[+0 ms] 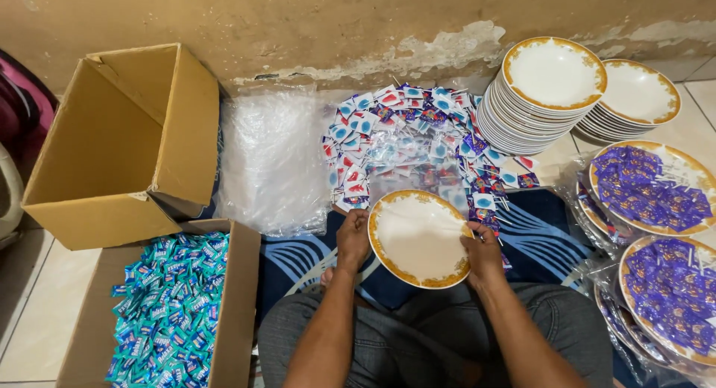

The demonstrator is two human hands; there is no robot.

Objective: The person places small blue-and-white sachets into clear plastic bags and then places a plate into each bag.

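Observation:
I hold a white plate with a gold rim [419,237] over my lap, tilted toward me. My left hand [353,239] grips its left edge and my right hand [483,252] grips its right edge. Just beyond the plate lies a heap of small red, blue and white sachets [403,138] with a clear plastic bag on top of it. A tall stack of matching plates [541,93] stands at the far right of the heap, with a lower stack [638,97] beside it.
An empty cardboard box [119,146] lies on its side at the left. A second box [168,306] holds teal sachets. A pile of clear plastic bags [272,161] lies by the wall. Bagged plates with purple sachets [652,187] [671,295] sit at the right.

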